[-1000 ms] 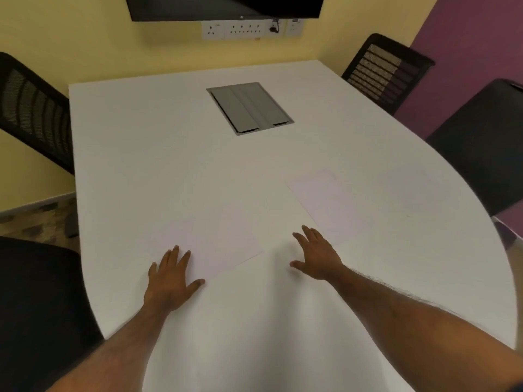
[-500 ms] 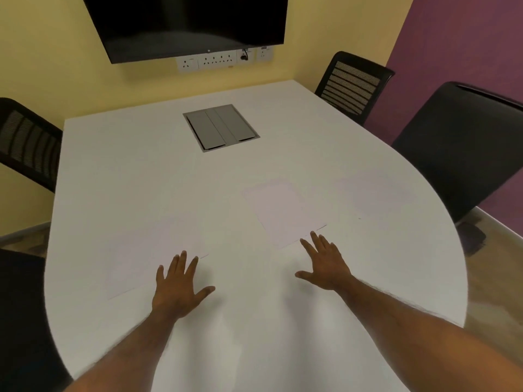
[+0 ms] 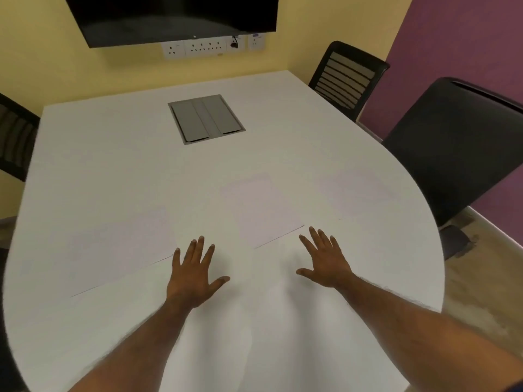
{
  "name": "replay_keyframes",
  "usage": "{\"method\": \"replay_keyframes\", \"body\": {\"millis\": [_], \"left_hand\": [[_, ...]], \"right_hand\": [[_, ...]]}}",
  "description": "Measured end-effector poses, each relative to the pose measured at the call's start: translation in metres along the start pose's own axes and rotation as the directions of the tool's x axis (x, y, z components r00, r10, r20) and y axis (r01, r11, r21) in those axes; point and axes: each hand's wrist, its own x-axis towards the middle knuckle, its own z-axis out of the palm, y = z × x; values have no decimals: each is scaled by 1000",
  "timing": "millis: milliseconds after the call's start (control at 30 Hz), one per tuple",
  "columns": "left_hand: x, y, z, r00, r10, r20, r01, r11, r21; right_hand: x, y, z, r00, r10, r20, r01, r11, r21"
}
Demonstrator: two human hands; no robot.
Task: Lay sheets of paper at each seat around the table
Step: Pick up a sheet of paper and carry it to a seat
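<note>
Three pale sheets of paper lie flat on the white table (image 3: pixel 119 154): a left sheet (image 3: pixel 119 244), a middle sheet (image 3: pixel 263 210) and a faint right sheet (image 3: pixel 353 193). My left hand (image 3: pixel 192 275) rests palm down with fingers spread, just right of the left sheet's near corner. My right hand (image 3: pixel 325 264) lies flat too, fingers apart, just below the middle sheet's near edge. Neither hand holds anything.
A grey cable hatch (image 3: pixel 206 118) is set into the table's far half. Black chairs stand at the far right (image 3: pixel 348 77), the right (image 3: pixel 458 142) and the left (image 3: pixel 14 137). A dark screen (image 3: pixel 175 15) and sockets (image 3: pixel 212 46) hang on the yellow wall.
My view has shifted left and tilted up, showing more of the screen. Both hands have slid back off the sheets toward me, and the sheets stay flat on the table.
</note>
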Motion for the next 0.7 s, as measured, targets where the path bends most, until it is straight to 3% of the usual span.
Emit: {"method": "replay_keyframes", "body": {"millis": [300, 700], "left_hand": [[43, 18, 26, 997, 51, 54, -50, 998, -25], [138, 46, 46, 994, -103, 33, 104, 995, -14]], "right_hand": [[29, 23, 2, 1000, -17, 14, 17, 1000, -10], [146, 77, 21, 994, -104, -23, 102, 993, -62]]}}
